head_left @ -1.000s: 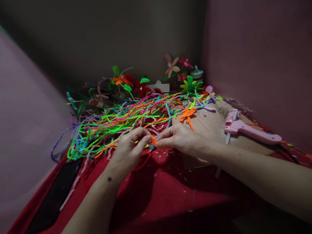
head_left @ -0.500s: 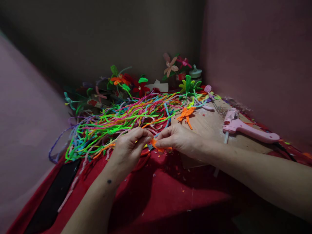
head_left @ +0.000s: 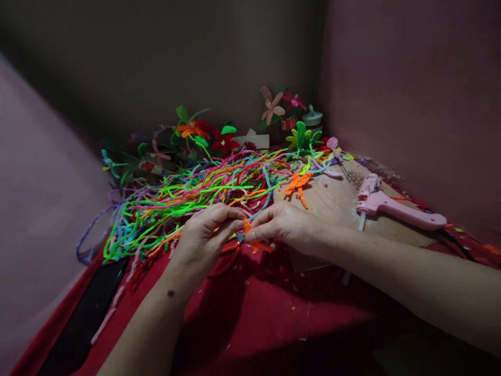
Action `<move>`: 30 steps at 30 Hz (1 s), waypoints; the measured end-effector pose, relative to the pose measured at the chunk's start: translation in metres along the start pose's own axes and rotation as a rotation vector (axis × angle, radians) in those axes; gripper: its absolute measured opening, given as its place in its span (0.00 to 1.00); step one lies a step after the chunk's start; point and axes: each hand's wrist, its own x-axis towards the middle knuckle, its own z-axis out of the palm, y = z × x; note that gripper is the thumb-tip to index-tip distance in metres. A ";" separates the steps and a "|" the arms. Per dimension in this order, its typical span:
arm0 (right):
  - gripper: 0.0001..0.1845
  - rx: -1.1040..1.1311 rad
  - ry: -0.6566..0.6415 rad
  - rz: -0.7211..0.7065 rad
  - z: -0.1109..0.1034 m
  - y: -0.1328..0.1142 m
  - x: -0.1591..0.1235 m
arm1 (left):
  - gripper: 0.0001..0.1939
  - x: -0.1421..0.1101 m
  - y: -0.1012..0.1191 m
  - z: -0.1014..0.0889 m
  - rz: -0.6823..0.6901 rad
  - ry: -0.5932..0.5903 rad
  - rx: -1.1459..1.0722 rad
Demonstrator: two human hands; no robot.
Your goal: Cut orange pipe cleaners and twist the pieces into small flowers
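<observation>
At the left, a black flat object [head_left: 86, 318] lies on the red cloth [head_left: 270, 318]. Beyond it spreads a heap of fuzzy stems [head_left: 188, 196] in many colours. In front of this heap, the left hand [head_left: 205, 237] has its thumb and finger closed on a small orange fuzzy piece [head_left: 247, 226]. This piece is between the two hands, near a red-handled tool [head_left: 240, 237]. The right hand [head_left: 284, 227] pinches the same piece from its other side. Further right, a pink glue gun [head_left: 407, 208] rests on the brown board [head_left: 332, 196].
</observation>
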 end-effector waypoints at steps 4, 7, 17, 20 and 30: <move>0.11 -0.108 0.071 0.007 0.002 -0.002 -0.001 | 0.05 0.002 0.000 -0.001 -0.081 0.025 -0.020; 0.11 -0.148 0.131 0.011 0.003 -0.002 -0.002 | 0.04 0.002 0.001 0.001 -0.223 -0.024 -0.206; 0.08 0.092 0.093 -0.027 0.000 0.004 0.000 | 0.07 0.000 -0.003 0.024 -0.516 0.045 -0.795; 0.07 0.090 0.101 -0.002 0.001 0.004 0.000 | 0.07 0.001 -0.004 0.025 -0.507 0.024 -0.828; 0.09 0.107 0.167 -0.026 0.002 0.011 0.002 | 0.09 0.001 -0.002 0.024 -0.469 0.034 -0.875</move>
